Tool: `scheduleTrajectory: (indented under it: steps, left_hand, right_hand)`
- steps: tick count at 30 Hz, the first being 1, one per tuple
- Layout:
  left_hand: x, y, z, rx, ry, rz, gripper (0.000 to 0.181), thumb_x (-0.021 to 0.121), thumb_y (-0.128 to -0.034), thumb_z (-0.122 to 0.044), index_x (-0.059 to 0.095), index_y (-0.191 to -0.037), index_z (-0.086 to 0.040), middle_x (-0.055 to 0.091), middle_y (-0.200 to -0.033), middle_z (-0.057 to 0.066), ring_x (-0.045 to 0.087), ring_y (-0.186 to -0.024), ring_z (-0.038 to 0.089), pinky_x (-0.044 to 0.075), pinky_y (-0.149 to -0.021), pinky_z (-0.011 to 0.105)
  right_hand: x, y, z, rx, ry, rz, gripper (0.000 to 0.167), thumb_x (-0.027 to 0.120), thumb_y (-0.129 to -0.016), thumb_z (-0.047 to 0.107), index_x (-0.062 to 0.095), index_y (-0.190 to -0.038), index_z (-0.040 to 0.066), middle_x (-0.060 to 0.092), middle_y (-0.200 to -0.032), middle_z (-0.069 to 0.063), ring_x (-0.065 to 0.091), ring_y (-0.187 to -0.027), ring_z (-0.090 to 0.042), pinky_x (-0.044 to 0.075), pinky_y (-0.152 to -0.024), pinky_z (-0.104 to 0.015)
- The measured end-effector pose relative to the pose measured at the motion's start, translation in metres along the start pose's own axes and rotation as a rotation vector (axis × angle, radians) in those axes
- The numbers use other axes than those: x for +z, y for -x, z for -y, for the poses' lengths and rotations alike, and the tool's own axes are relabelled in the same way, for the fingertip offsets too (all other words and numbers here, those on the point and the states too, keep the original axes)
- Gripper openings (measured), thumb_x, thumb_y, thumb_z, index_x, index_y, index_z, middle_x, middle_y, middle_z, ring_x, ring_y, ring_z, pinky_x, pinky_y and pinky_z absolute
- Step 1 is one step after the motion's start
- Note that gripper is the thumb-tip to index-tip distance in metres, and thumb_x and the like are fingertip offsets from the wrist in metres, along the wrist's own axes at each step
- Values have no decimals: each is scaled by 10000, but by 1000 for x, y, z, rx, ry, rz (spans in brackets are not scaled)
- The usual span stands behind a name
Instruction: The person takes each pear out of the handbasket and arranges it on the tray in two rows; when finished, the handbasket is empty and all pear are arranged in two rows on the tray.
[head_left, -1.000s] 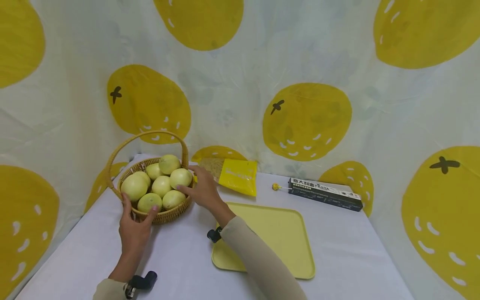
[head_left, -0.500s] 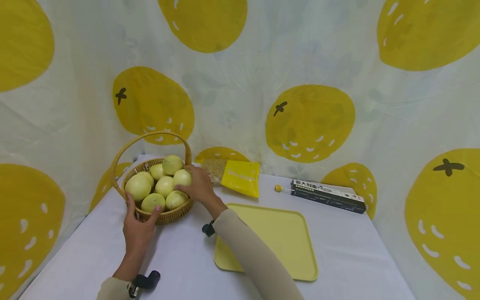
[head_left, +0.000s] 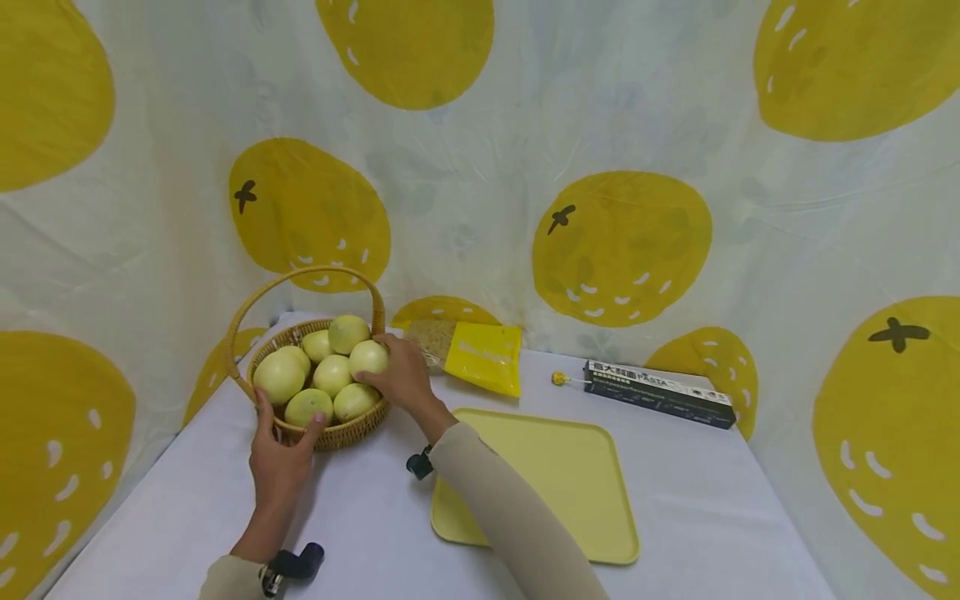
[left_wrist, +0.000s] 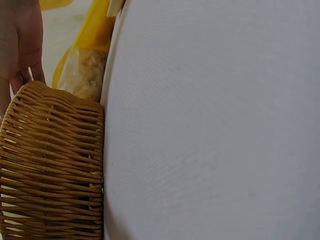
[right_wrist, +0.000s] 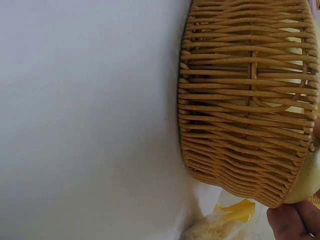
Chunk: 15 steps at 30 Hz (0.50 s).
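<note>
A wicker basket (head_left: 341, 436) with a tall arched handle stands at the left, heaped with several round, pale yellow-green melons. My left hand (head_left: 281, 458) holds the basket's front left rim, its thumb beside the front melon (head_left: 307, 408). On the other side, my right hand (head_left: 401, 371) grips the rightmost melon (head_left: 368, 358), which lies among the others in the basket. The left wrist view has the basket's woven side (left_wrist: 50, 165) and part of my right hand (left_wrist: 22, 45). In the right wrist view, right-hand fingers (right_wrist: 287, 220) show beside the basket rim; some fingertips are hidden.
A yellow tray (head_left: 555, 483) lies right of the basket, partly under my right sleeve. Behind it rests a yellow pasta bag (head_left: 483, 358) with a see-through part. A lollipop (head_left: 559, 378) and a dark pasta box (head_left: 660, 393) lie farther right. A patterned curtain (head_left: 465, 242) hangs behind.
The whole view has shifted slightly, so everything sits a little farther right and lower. My right fingers have closed further around the rightmost melon; my left hand stays at the basket.
</note>
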<state>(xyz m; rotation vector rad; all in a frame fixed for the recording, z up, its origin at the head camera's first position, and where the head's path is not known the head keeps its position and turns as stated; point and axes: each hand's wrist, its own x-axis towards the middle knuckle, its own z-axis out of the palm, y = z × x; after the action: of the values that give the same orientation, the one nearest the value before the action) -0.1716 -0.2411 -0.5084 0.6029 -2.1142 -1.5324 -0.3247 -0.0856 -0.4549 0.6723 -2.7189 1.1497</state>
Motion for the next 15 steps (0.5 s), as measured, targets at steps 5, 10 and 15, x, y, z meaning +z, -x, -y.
scheduleTrajectory:
  steps: [5,10,15]
  left_hand:
    - [1,1,-1,-2,-4,-3,1080,770,-981,-428,-65,-1667,-426,-46,-1760,-117,29,-1661,202,143,-1372,440]
    - [2,1,0,-18,2,-8,1072,761,-986,-437,-67,-1666,-418,-45,-1759,-111,23,-1661,195,149,-1371,439]
    - [2,2,0,-13,-7,-23,1042,755,-989,-442,-31,-1673,-401,-2,-1757,-112,42,-1660,195,144,-1374,429]
  right_hand:
    - [-3,10,-1,22,-94,-36,656,910,-854,399,660,-1431,211,687,-1377,-21,614,-1253,-241,555,-1039,-420]
    - [-8,19,-3,20,-156,-52,647,905,-862,388,653,-1431,211,684,-1384,-7,629,-1250,-225,572,-1038,-416]
    - [-11,26,-6,2,-190,-48,644,903,-864,382,647,-1431,215,695,-1345,5,647,-1214,-194,588,-997,-365]
